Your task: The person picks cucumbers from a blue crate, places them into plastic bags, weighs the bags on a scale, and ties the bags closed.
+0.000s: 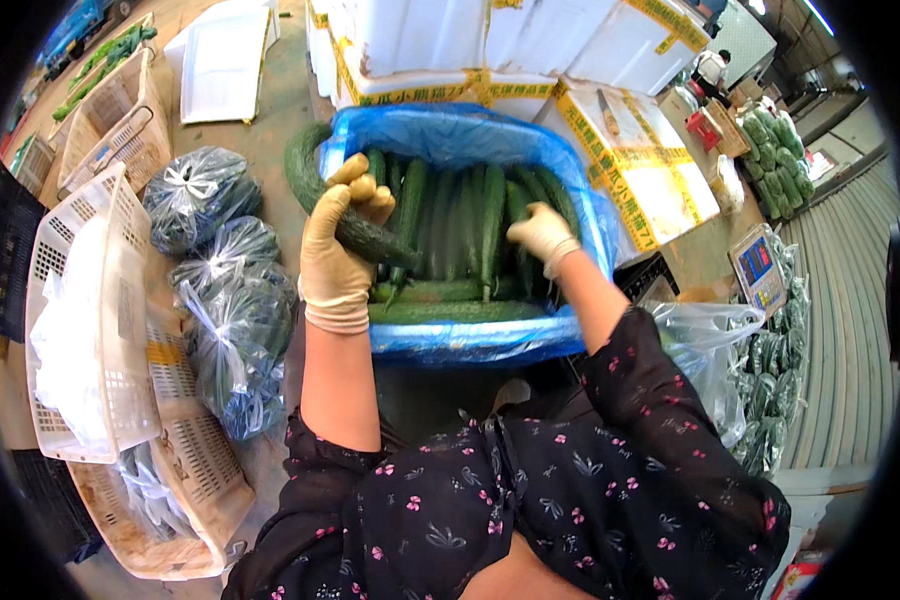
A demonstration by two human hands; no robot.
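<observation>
My left hand [334, 259], in a pale work glove, grips a dark green curved cucumber [304, 161] over the left side of a box. The cucumber's upper end sticks out past the box's left rim. A blue plastic liner [472, 341] covers the box walls. Inside, several long cucumbers [493, 217] lie side by side, with others [457, 311] crosswise along the near wall. My right hand [544, 234], also gloved, is among the cucumbers at the right side. Its fingers are bent; whether they hold one is hidden.
White foam boxes [427, 37] with yellow tape stand behind. A knife [609, 112] lies on a taped foam box [637, 165] at right. Tied bags of produce [244, 330] and plastic crates [94, 337] are at left. A digital scale display [757, 266] stands at right; a person [711, 71] is farther back.
</observation>
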